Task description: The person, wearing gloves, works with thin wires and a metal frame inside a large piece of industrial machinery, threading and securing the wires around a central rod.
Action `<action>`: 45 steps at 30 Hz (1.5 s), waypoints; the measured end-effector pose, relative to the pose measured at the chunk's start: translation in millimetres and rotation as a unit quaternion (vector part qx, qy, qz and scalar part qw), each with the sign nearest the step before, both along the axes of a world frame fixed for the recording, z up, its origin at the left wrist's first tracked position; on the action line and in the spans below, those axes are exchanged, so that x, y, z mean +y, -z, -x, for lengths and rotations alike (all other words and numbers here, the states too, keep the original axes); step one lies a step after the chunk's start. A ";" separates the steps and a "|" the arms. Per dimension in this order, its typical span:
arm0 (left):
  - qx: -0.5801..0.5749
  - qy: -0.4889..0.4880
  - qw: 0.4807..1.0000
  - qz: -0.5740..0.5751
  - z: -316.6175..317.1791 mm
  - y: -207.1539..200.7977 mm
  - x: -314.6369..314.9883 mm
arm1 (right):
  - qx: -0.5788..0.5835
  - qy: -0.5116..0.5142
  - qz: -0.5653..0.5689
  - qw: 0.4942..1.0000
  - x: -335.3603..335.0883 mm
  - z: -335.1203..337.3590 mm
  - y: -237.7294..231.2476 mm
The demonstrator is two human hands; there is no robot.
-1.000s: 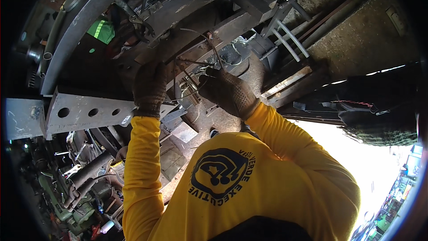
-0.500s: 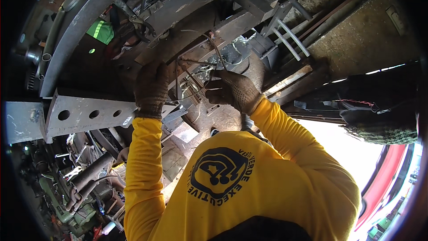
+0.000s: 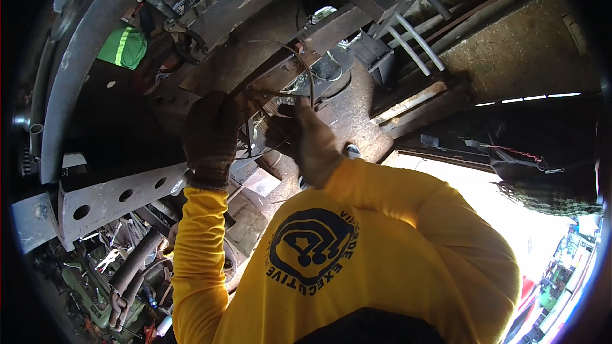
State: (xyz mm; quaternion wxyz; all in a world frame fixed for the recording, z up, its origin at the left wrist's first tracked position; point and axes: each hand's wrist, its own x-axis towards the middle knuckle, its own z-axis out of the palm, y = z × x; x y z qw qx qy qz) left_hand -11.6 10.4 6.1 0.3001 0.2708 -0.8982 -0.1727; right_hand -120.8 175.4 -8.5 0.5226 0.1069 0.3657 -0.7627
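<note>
A thin bent metal rod (image 3: 311, 76) curves above a rusty flat steel bar (image 3: 268, 79). My left hand (image 3: 210, 137), in a brown knit work glove, is closed around one side of the bent rod; its fingertips are partly in shadow. From the right, my right hand (image 3: 315, 143), gloved too, meets the rod where the curve comes down, its fingers bent around it and somewhat blurred. Between the hands, thin straight rods cross below the curve. Yellow sleeves cover both my forearms.
At the left lies a steel channel with round holes (image 3: 121, 196), below a large curved steel pipe (image 3: 80, 64). A green cloth with a bright stripe (image 3: 124, 46) sits at the upper left. Metal tubes (image 3: 417, 44) stick out at the upper right. Machine parts (image 3: 95, 286) crowd the lower left.
My right hand has moved left and slightly down, closer to my left hand. The rod's curve now stands more rounded above the hands. The view has shifted a little.
</note>
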 end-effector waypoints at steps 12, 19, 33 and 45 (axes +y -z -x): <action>-0.020 -0.028 0.999 0.027 -5.3 0.5 -7.6 | 0.129 -0.142 -0.070 0.979 16.8 32.4 0.3; -0.038 -0.043 0.998 0.023 -2.2 5.7 -9.6 | 0.193 -0.210 -0.128 0.950 14.7 68.3 -11.4; -0.003 -0.020 0.999 -0.049 -0.8 -5.7 -0.4 | 0.049 -0.127 0.106 0.985 24.4 53.0 18.9; -0.005 -0.021 0.996 -0.087 -3.9 -2.0 -5.8 | 0.085 -0.156 0.023 0.984 24.3 57.7 0.4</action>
